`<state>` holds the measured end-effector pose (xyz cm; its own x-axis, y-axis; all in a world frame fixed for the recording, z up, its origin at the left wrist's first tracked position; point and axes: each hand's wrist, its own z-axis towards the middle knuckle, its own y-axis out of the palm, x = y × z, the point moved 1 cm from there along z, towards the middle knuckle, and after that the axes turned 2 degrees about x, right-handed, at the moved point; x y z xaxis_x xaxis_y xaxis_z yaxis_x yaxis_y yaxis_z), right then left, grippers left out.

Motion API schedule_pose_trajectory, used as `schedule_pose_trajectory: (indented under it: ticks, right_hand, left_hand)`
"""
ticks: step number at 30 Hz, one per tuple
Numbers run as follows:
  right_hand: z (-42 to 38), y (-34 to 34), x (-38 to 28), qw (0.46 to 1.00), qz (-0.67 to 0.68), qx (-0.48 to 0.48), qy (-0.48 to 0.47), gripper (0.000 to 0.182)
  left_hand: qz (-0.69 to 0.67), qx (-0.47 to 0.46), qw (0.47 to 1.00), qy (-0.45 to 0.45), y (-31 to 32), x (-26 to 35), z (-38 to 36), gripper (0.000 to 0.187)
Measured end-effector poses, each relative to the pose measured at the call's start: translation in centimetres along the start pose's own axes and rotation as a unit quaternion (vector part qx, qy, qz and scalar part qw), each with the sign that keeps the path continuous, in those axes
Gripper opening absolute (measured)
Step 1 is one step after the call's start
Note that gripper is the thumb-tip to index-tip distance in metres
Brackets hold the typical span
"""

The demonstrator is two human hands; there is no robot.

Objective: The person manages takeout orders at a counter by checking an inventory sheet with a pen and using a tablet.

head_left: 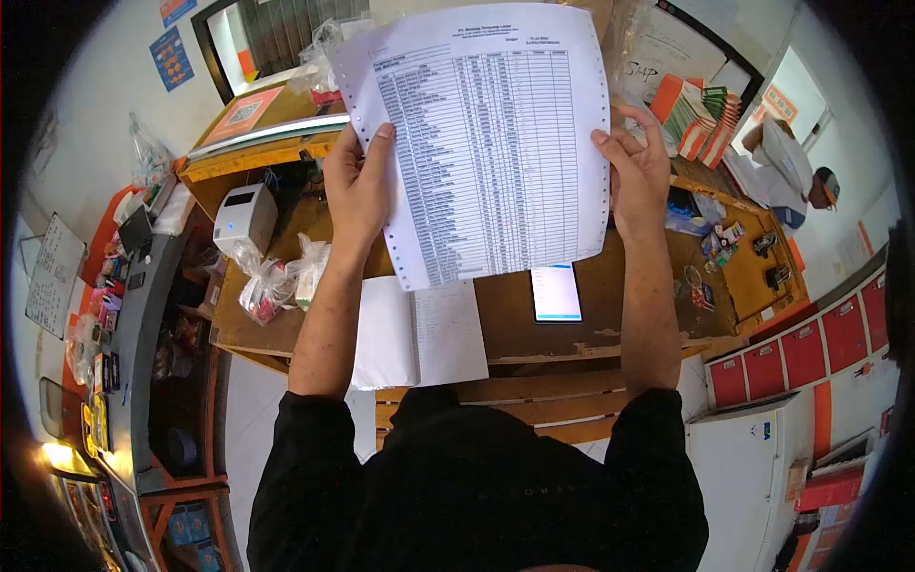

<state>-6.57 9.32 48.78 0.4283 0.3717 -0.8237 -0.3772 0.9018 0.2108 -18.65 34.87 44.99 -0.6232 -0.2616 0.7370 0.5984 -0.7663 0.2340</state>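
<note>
A printed sheet (486, 153) with punched side strips and a ruled table of rows is held up above the desk. On its left edge my left hand (360, 181) grips it, thumb in front and the other fingers partly behind. My right hand (637, 172) pinches the right edge, thumb on the front, fingers curled at the back. Below the sheet, an open notebook (448, 334) with written lines lies at the desk's front edge. To its right is a phone (556, 294) with a lit screen, its top end covered by the sheet.
The wooden desk (648, 315) carries a white label printer (244, 219) and plastic-wrapped items (272, 286) on the left. Red-and-white booklets (696, 119) stand on the raised ledge at right. A wooden bench (534, 410) is in front. Red lockers (801, 348) line the right side.
</note>
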Motion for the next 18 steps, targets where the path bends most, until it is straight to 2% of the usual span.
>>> schedule_pose_trajectory:
  ticks: [3, 6, 11, 13, 18]
  right_hand:
    - [-0.8, 0.4, -0.6, 0.999, 0.015, 0.011, -0.035, 0.045]
    - [-1.3, 0.1, -0.9, 0.998, 0.009, 0.007, -0.055, 0.046]
    - [-2.3, 0.0, -2.2, 0.998, 0.016, -0.017, -0.053, 0.047]
    - [-2.5, 0.0, -2.3, 0.998, 0.009, -0.023, -0.051, 0.047]
    - [-3.0, 0.2, -2.4, 0.997, -0.023, -0.023, -0.072, 0.044]
  left_hand:
    - [0.022, 0.003, 0.999, 0.024, -0.5, 0.7, -0.2, 0.023]
    - [-0.032, 0.003, 0.999, 0.011, -0.9, 0.8, -0.1, 0.022]
    - [-0.023, 0.01, 1.0, 0.007, -1.0, 2.2, -0.9, 0.023]
    - [-0.039, 0.042, 0.998, 0.008, -0.8, 2.9, -1.3, 0.024]
    - [0.076, 0.001, 0.996, 0.048, -2.3, 3.2, -1.3, 0.028]
